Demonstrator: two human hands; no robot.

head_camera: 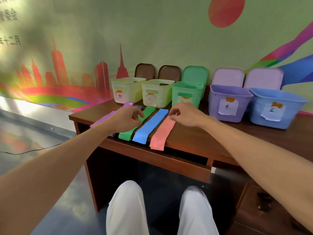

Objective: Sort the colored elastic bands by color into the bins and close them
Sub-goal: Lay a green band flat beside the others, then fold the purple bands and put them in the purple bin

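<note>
Four flat elastic bands lie side by side at the desk's front left: purple (pixel 105 118), green (pixel 127 133), blue (pixel 147 127) and pink (pixel 161 134). A dark band (pixel 141 108) peeks out behind my left hand. My left hand (pixel 126 118) hovers over the green band with fingers loosely curled, holding nothing. My right hand (pixel 184 114) pinches the far end of the pink band. Five open, labelled bins stand along the wall: two cream (pixel 127 82) (pixel 157 83), green (pixel 187 96), purple (pixel 214 100), blue (pixel 254 106).
Lids lean on the wall behind the bins: two brown (pixel 145 71) (pixel 169 73), a green one (pixel 194 73) and two lilac (pixel 227 77) (pixel 263 78). The wooden desk (pixel 194 138) has drawers at lower right (pixel 264 204). My knees are under its front edge.
</note>
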